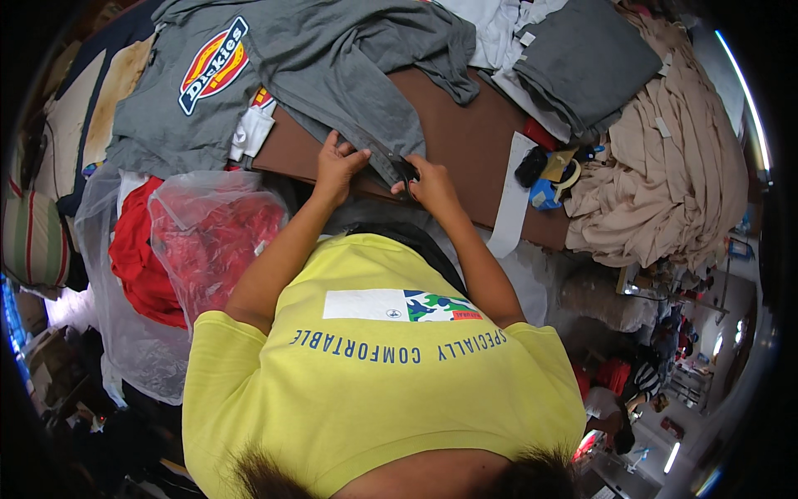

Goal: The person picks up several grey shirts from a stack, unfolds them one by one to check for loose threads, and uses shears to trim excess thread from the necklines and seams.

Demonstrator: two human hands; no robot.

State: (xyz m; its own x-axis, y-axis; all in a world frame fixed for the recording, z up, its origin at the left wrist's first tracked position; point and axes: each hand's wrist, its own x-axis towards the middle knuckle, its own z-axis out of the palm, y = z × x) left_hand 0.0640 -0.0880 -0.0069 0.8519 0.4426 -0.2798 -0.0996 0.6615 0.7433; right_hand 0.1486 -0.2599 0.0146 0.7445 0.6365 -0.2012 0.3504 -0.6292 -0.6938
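Note:
A grey T-shirt (291,66) with a coloured logo patch lies spread over a brown table (465,150). My left hand (337,166) pinches the hem of the grey shirt at the table's near edge. My right hand (431,185) is closed on black scissors (405,172), whose blades meet the same hem just right of my left fingers. My yellow shirt fills the lower middle of the view.
A clear plastic bag with red garments (212,241) hangs at my left. Beige cloth (682,158) is heaped at the right, folded grey fabric (582,62) behind it. A white strip (511,200), a tape roll and small tools lie near the table's right edge.

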